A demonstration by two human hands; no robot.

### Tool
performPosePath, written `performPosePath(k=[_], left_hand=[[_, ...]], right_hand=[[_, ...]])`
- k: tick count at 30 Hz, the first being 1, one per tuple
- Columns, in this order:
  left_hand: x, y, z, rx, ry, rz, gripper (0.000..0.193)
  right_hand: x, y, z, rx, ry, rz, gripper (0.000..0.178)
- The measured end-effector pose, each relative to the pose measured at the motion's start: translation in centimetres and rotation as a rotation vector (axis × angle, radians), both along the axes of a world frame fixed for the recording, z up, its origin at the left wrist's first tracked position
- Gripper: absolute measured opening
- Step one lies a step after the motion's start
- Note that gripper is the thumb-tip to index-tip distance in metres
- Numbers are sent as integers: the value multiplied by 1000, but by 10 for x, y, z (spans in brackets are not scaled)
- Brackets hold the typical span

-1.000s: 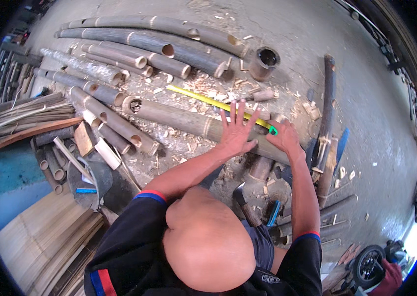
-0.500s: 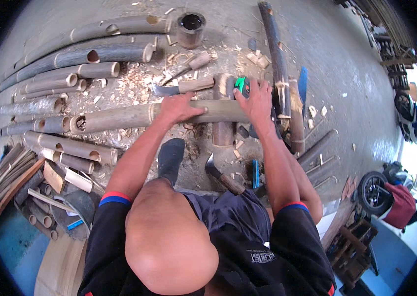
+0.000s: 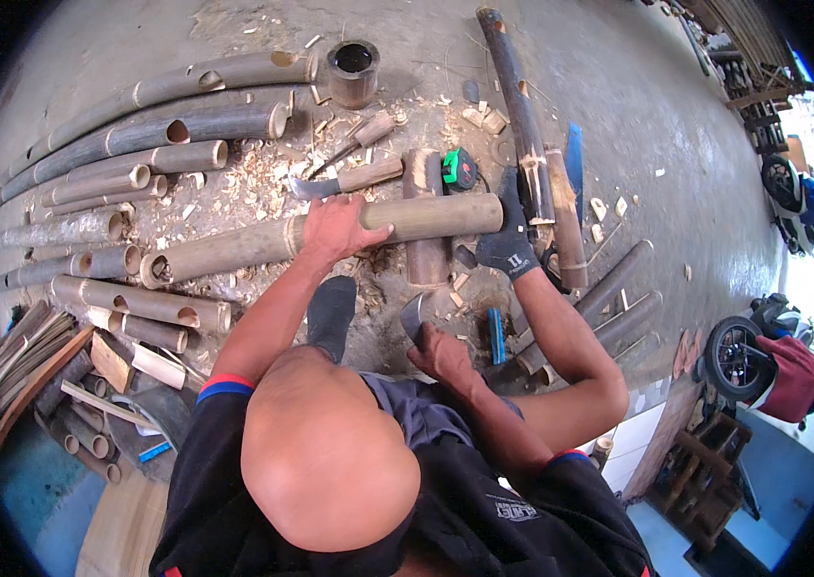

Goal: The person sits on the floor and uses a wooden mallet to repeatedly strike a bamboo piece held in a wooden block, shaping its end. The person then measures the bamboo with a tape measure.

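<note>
A long bamboo pole [image 3: 441,217] lies across in front of me, over a short bamboo piece [image 3: 426,262]. My left hand [image 3: 335,229] is closed over the pole near a node, thumb along its top. Close to my lap, my right hand [image 3: 441,353] is wrapped round the handle of a curved-blade knife [image 3: 413,315]; the handle is hidden in the fist. A green and black tape measure [image 3: 459,168] rests just beyond the pole. My foot in a dark sock [image 3: 508,245] is against the pole's right end.
Several bamboo poles with cut holes [image 3: 186,130] lie at the left. Another knife [image 3: 349,177] and a chisel-like tool [image 3: 359,135] lie among wood chips beyond the pole. A bamboo cup [image 3: 353,85] stands farther off. At the right are a dark pole [image 3: 522,115] and a blue saw-like blade [image 3: 574,159].
My right hand has left the pole and the tape measure, come back toward my lap and taken hold of the curved knife. My left hand stays on the pole.
</note>
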State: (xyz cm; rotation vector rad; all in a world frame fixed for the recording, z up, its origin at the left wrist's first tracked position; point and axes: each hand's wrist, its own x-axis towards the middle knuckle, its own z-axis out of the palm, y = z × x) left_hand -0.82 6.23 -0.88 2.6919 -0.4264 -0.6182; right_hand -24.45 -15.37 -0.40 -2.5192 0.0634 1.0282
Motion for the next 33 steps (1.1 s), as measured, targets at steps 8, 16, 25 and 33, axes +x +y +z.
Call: performPosePath(k=[8,16,25,33], left_hand=[[4,-3,8,-17,57,14,83],[9,-1,8,2,100,26,80],[9,-3,8,21,79,17,82],[3,0,0,19,55,22,83]], right_hand=[[82,23,28,303,-436,-374,31],[119,58,29,52,-439,-377,33],[97,55,4,34,-400,-286,33],[101,47,30,91,-418,-366,37]])
